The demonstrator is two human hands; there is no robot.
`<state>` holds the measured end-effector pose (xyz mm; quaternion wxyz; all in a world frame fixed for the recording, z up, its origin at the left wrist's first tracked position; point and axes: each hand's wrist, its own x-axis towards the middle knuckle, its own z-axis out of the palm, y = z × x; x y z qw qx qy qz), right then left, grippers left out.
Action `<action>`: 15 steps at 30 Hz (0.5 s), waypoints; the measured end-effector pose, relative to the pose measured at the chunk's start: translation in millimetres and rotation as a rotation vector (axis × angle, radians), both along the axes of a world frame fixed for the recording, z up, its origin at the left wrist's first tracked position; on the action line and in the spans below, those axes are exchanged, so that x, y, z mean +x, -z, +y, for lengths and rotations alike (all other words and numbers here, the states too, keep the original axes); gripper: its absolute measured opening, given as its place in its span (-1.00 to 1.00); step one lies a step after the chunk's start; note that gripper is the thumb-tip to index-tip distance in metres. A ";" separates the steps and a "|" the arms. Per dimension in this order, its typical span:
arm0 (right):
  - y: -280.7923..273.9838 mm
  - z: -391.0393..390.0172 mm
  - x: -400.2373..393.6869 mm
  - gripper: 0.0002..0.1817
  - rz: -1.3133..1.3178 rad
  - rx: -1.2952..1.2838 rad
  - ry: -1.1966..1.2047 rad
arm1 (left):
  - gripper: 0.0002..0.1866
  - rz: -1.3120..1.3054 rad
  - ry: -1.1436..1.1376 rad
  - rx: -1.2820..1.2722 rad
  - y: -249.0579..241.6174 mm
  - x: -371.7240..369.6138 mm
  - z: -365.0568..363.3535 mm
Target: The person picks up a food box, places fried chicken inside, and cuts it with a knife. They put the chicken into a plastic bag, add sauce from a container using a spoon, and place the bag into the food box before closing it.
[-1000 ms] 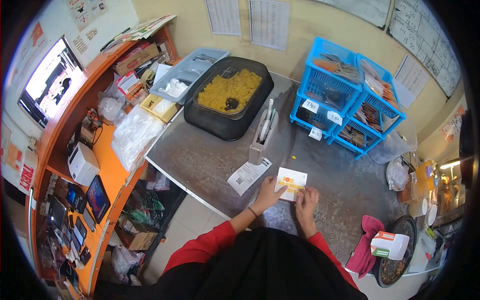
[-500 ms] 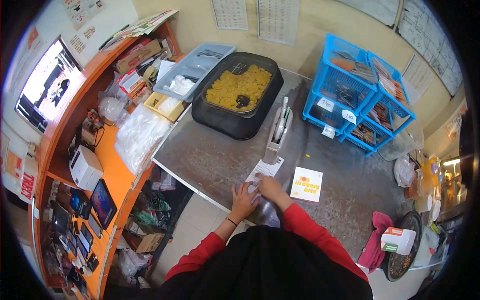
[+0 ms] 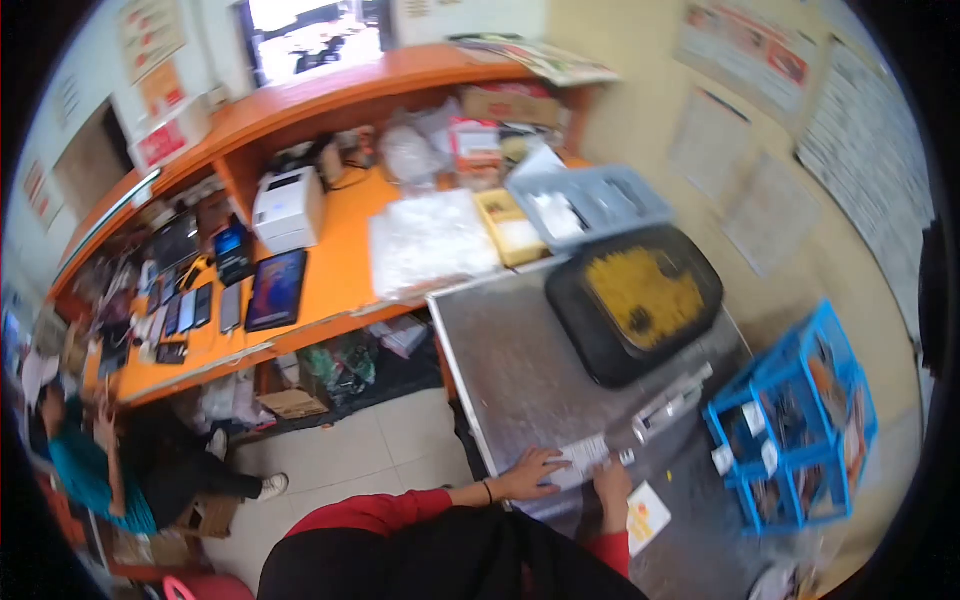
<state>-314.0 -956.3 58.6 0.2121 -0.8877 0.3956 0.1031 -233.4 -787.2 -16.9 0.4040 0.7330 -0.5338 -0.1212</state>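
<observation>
Both hands low over the grey metal worktop (image 3: 520, 350), red sleeves behind them. Left hand (image 3: 530, 474) lies palm down at the near-left end of a printed paper slip (image 3: 582, 459), fingers extended and slightly spread, tips on the paper; pressing rather than gripping, by the look of it. Dark band on that wrist. Right hand (image 3: 612, 482) sits at the slip's other end, fingers bent and pointing toward the tape dispenser; blur there, so cannot tell how far they are open or whether they pinch the paper. Slip lies on the worktop between the two hands. White card-like item (image 3: 648, 517) with yellow print just beside the right hand, on the side away from the slip, partly behind the wrist and sleeve. Grey tape dispenser (image 3: 672, 405) on the worktop near the slip, beyond the right hand. Farther back, a black tray (image 3: 600, 368) carrying a clear-sided container of yellow food (image 3: 640, 290), one dark patch near its lower edge. Stacked blue baskets (image 3: 795, 430) stand to the right, packets inside, white labels on the front. Against the worktop's far-left side, an orange shelf unit (image 3: 345, 275): pale blue tray (image 3: 600, 200), yellow box (image 3: 508, 228), heap of clear plastic bags (image 3: 430, 243), white printer (image 3: 288, 208), tablet (image 3: 276, 290) and several phones (image 3: 196, 308). At far left, well apart, a person (image 3: 90, 465) in a teal top and light cap, a pale shoe out on the tiled floor (image 3: 350, 445).
</observation>
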 end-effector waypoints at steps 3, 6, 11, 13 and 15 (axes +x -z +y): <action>-2.1 -3.0 13.4 -0.61 0.031 -0.122 -0.221 | -0.55 0.114 -0.230 -0.157 -28.9 40.3 21.6; -39.7 31.2 78.8 -0.69 -0.238 0.040 -0.372 | -0.65 0.071 -0.479 -0.142 -54.2 111.4 68.4; -34.3 117.8 278.4 -0.79 -0.716 0.393 -0.561 | -0.80 0.087 -0.843 -0.307 -60.1 246.8 137.7; -4.4 144.7 367.9 -0.82 -0.850 0.295 -0.732 | -0.80 0.152 -0.836 -0.351 -64.8 284.3 154.5; 24.9 155.8 458.2 -0.83 -1.002 0.148 -0.827 | -0.82 0.154 -0.800 -0.351 -77.4 316.0 172.0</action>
